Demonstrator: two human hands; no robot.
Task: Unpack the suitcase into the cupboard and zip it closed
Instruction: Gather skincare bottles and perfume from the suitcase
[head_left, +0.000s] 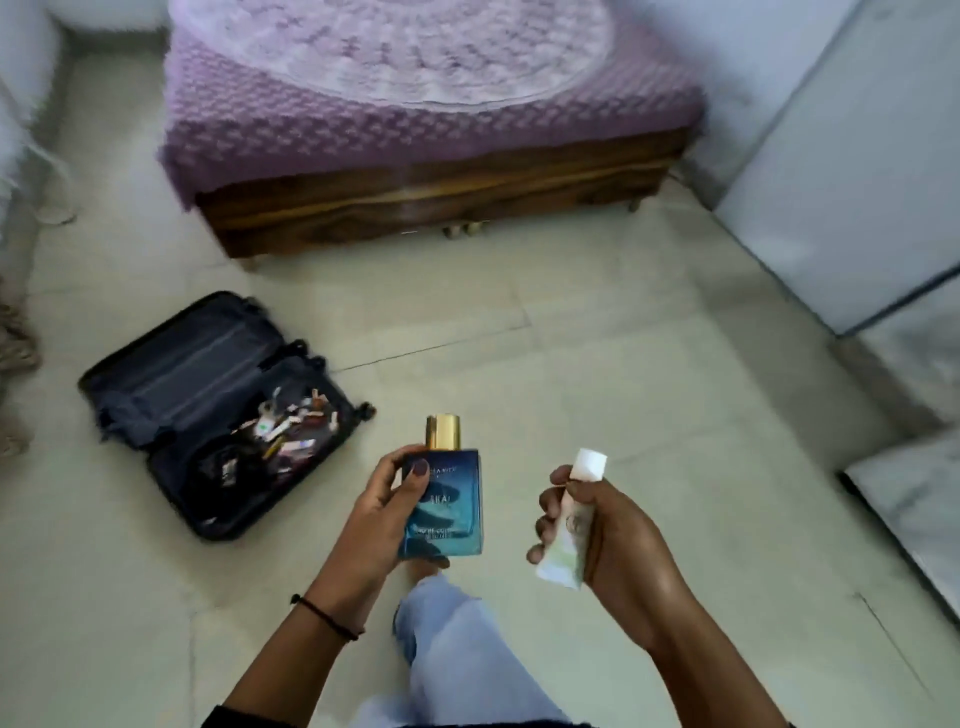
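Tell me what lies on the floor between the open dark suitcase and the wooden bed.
Nothing: in the head view, only bare pale floor tiles separate the open dark suitcase from the purple-covered wooden bed.

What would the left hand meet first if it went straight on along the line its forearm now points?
Probably nothing nearby: beyond the left hand and its perfume bottle lies only bare floor, then the bed's wooden base. Depth is hard to judge here.
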